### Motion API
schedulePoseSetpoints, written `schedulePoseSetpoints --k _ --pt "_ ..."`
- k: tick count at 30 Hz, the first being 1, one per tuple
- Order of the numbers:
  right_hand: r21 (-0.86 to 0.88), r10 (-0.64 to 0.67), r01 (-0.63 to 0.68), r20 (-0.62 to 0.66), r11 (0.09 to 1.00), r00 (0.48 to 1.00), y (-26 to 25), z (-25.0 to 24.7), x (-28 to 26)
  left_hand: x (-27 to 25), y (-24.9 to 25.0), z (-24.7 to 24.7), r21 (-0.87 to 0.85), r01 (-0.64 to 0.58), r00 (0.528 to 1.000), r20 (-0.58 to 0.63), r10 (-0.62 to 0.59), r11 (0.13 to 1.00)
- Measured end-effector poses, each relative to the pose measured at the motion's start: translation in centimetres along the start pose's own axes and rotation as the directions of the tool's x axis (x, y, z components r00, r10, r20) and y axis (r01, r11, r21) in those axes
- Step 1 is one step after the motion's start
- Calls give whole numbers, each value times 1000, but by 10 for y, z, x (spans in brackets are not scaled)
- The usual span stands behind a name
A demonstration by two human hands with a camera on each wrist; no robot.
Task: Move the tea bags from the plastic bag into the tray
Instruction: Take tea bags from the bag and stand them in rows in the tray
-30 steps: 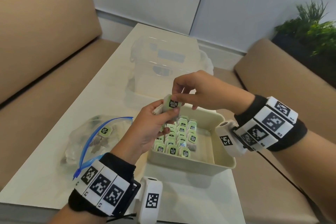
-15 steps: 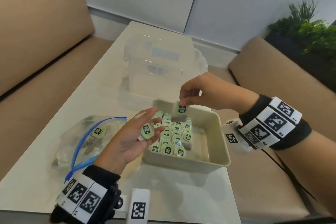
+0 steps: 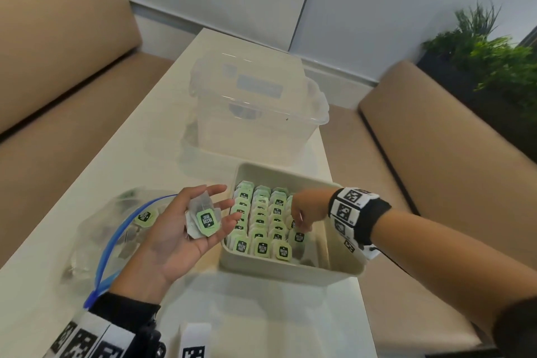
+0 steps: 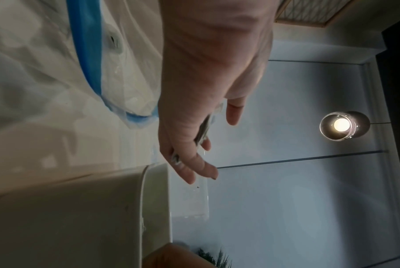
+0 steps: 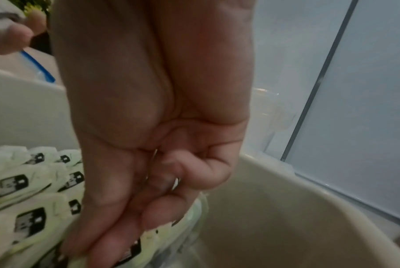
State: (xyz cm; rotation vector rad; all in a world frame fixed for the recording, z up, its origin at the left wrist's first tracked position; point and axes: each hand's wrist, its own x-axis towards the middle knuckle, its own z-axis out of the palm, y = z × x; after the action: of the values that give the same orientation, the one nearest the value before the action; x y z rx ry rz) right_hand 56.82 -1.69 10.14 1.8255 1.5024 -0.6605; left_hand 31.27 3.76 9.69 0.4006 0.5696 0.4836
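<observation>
Left hand (image 3: 177, 229) lies flat, palm up at centre-left, carrying papery green-labelled tea bags (image 3: 203, 219). Right hand (image 3: 305, 209), fingers curled, pinches a tea bag (image 3: 298, 237) in the beige rounded-square tray (image 3: 290, 269); crinkled clear plastic bag (image 3: 96, 229) lower left.

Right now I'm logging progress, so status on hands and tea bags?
Left hand open, tea bags on palm. Right hand down in tray, placing one. More in plastic bag. Nothing blocking.
</observation>
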Motion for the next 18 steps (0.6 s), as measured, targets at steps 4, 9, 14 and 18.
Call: schedulePoseSetpoints --k 4,9,14,18 --pt "-67 32 -32 -7 997 999 -3 -5 13 3 0 -5 -12 5 1000 3 -5 1000" --pt "-126 61 -63 -15 990 998 -4 -4 18 1 0 -4 -72 80 996 41 -77 994" --pt "-125 88 -92 -40 988 995 -1 -3 21 4 -3 -7 -187 138 981 161 -108 973" --pt "-37 126 -142 -273 989 954 -8 -15 1 6 -6 -4 -245 158 977 182 -115 957"
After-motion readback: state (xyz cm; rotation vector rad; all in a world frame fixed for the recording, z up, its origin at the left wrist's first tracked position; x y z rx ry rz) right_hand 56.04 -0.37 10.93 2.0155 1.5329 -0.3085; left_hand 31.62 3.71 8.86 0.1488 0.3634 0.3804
